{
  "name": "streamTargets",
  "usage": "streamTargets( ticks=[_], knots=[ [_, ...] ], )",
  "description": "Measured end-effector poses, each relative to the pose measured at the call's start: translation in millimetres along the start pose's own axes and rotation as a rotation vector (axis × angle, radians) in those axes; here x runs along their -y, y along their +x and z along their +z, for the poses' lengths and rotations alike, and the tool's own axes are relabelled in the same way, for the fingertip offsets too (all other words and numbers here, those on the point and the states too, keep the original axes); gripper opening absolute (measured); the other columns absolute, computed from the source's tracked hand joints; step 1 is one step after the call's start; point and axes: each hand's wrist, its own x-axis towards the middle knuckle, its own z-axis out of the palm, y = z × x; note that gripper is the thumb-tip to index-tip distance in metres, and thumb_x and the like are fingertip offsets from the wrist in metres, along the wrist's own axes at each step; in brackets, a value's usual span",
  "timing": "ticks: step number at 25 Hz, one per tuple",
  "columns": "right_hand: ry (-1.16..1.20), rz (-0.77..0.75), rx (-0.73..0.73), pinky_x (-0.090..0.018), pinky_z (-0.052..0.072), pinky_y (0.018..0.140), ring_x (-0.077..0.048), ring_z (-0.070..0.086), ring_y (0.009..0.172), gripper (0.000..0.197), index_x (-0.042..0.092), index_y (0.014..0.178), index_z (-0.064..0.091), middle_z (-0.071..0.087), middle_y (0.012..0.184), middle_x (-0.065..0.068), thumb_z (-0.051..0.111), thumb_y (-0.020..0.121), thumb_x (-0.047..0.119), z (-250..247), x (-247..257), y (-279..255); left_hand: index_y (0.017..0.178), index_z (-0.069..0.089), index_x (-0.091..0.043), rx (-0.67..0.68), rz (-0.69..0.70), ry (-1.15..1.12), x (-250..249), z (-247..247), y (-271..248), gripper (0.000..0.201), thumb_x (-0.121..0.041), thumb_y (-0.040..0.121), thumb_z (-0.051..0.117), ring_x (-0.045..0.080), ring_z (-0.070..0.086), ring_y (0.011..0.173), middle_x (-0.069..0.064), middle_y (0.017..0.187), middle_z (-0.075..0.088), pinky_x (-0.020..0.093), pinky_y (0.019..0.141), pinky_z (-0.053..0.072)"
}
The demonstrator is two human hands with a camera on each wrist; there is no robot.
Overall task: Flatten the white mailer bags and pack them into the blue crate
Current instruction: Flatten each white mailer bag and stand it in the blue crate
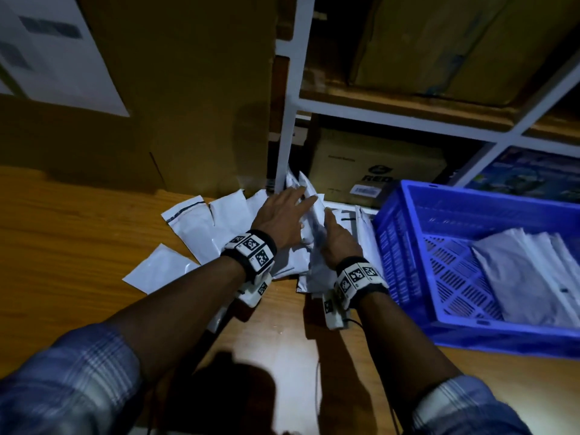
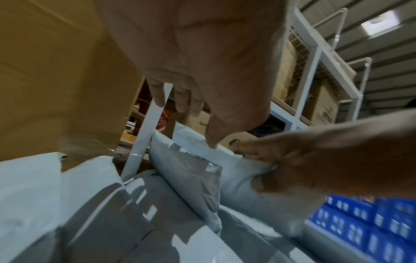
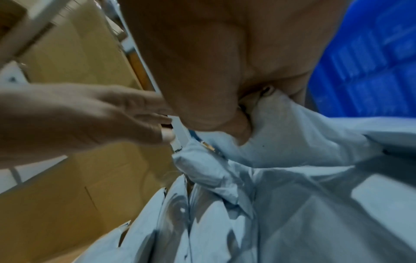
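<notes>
Several white mailer bags (image 1: pixel 201 227) lie in a loose heap on the wooden table (image 1: pixel 62 233) by the shelf post. My right hand (image 1: pixel 335 237) grips the edge of a puffed-up bag (image 3: pixel 292 133) that stands up from the heap. My left hand (image 1: pixel 288 205) reaches over the same bag (image 2: pixel 236 178) with fingers straight, its thumb tip at the bag's top edge. The blue crate (image 1: pixel 408 246) stands just right of my hands. Several flattened bags (image 1: pixel 527 277) lie inside it.
A tall cardboard box (image 1: pixel 188 89) stands behind the heap on the left. A white shelf post (image 1: pixel 287 120) rises right behind the hands, with cardboard boxes (image 1: pixel 376 167) on the shelves beyond. Table surface shows at front left.
</notes>
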Motion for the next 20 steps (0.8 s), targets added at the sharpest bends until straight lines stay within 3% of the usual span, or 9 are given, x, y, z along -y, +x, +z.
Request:
streamTargets(
  ticks=[3,6,8,9,12,14,16,18,20],
  knots=[
    [-0.06,-0.027,-0.041,-0.047,0.052,0.089,-0.034,0.061,0.107,0.086,0.03,0.155,0.013,0.063,0.122,-0.016,0.054,0.085,0.001,-12,-1,-42,0.159,0.013,-0.029,0.027,0.116,0.124,-5,0,-8,0.099,-0.041,0.083,0.075,0.027,0.012,0.153,0.005,0.167,0.013,0.046,0.121,0.018],
    [-0.042,-0.1,-0.159,-0.042,0.052,0.085,-0.034,0.06,0.108,0.092,0.025,0.156,0.021,0.062,0.123,-0.016,0.058,0.077,-0.006,-11,-3,-93,0.159,0.008,-0.032,0.004,0.206,0.188,-16,1,-27,0.096,-0.025,0.086,0.07,0.025,0.004,0.154,0.004,0.168,0.006,0.048,0.122,0.008],
    [-0.087,-0.171,-0.275,-0.039,0.051,0.078,-0.034,0.061,0.103,0.091,0.021,0.154,0.028,0.063,0.118,-0.015,0.064,0.075,-0.005,0,-7,-126,0.159,0.013,-0.033,-0.006,0.261,0.247,-26,0,-43,0.091,-0.026,0.086,0.068,0.025,0.011,0.153,0.003,0.167,0.011,0.05,0.12,0.009],
    [-0.114,-0.182,-0.316,-0.039,0.051,0.077,-0.034,0.061,0.102,0.091,0.022,0.153,0.029,0.063,0.118,-0.014,0.065,0.074,-0.004,6,-9,-143,0.158,0.019,-0.033,-0.005,0.283,0.276,-32,0,-52,0.087,-0.029,0.086,0.068,0.025,0.022,0.15,0.003,0.165,0.021,0.051,0.116,0.013],
    [-0.12,-0.171,-0.324,-0.044,0.05,0.088,-0.035,0.057,0.113,0.094,0.022,0.154,0.027,0.06,0.125,-0.014,0.058,0.071,-0.011,18,-14,-183,0.14,0.051,-0.03,-0.039,0.331,0.326,-45,-2,-84,0.063,-0.043,0.081,0.068,0.026,0.052,0.121,-0.001,0.134,0.061,0.046,0.098,0.022],
    [-0.127,-0.145,-0.336,-0.043,0.049,0.088,-0.034,0.057,0.112,0.099,0.02,0.153,0.03,0.061,0.125,-0.014,0.058,0.065,-0.015,30,-16,-208,0.129,0.061,-0.026,-0.092,0.368,0.288,-51,4,-117,0.055,-0.041,0.077,0.067,0.028,0.057,0.11,0.0,0.117,0.068,0.044,0.092,0.025],
    [-0.124,-0.122,-0.322,-0.042,0.047,0.09,-0.034,0.057,0.113,0.098,0.023,0.153,0.03,0.061,0.128,-0.015,0.055,0.065,-0.013,43,-22,-226,0.129,0.062,-0.023,-0.113,0.345,0.23,-57,21,-151,0.061,-0.035,0.069,0.072,0.029,0.058,0.109,0.003,0.116,0.068,0.043,0.092,0.03],
    [-0.085,-0.094,-0.255,-0.044,0.04,0.101,-0.032,0.05,0.127,0.088,0.03,0.153,0.027,0.053,0.141,-0.011,0.049,0.075,-0.005,57,-26,-244,0.136,0.057,-0.022,-0.096,0.282,0.188,-66,43,-183,0.075,-0.035,0.065,0.077,0.03,0.056,0.112,0.005,0.123,0.066,0.044,0.095,0.031],
    [-0.112,-0.093,-0.142,-0.046,0.029,0.112,-0.029,0.034,0.143,0.081,0.031,0.154,0.025,0.037,0.156,-0.003,0.051,0.083,0.002,77,-33,-260,0.149,0.041,-0.021,0.017,0.191,0.14,-77,68,-212,0.08,-0.033,0.076,0.072,0.031,0.047,0.126,0.006,0.138,0.056,0.049,0.106,0.026]
  ],
)
